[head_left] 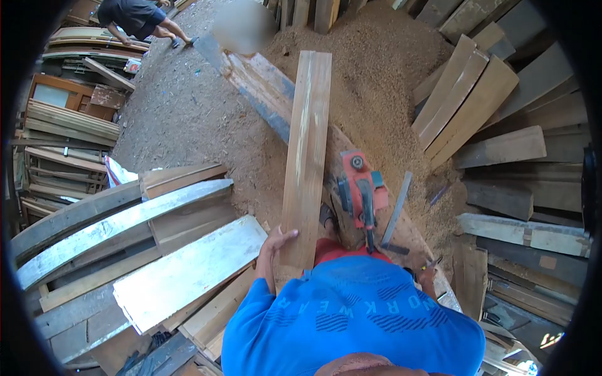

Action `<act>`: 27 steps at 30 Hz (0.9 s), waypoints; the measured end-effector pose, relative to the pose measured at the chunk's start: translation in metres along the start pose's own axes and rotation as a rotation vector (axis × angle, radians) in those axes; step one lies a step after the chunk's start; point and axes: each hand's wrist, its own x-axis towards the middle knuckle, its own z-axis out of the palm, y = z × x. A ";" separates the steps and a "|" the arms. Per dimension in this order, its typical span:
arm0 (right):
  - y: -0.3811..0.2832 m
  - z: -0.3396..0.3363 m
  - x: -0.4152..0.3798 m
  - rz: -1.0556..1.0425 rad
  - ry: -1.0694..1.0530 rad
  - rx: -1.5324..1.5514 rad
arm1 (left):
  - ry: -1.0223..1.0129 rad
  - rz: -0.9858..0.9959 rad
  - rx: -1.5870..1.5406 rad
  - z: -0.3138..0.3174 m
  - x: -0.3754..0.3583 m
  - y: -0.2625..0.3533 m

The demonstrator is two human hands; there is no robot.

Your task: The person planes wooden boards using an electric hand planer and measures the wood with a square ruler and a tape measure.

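My left hand (276, 241) grips the near left edge of a long wooden board (306, 144), thumb on top, its other fingers mostly hidden. The board slants away from my body, across a long worn plank bench (266, 88). To the board's right, a red electric planer (360, 188) lies on the bench. Beside the planer is a metal try square (398, 210) with a dark stock. My right hand (428, 272) is low at the bench's right side, close to my blue shirt; its fingers are too small and dark to make out.
Stacked boards (464, 100) lean at the right, above more timber. White-painted planks (194, 269) and curved pieces (125, 225) lie at the left. Wood shavings (376, 81) cover the ground behind the bench. Another person (135, 15) is at the far upper left.
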 end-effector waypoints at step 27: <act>-0.351 -0.084 -0.131 -0.987 -0.232 0.588 | 0.222 0.162 0.626 0.061 -0.076 0.050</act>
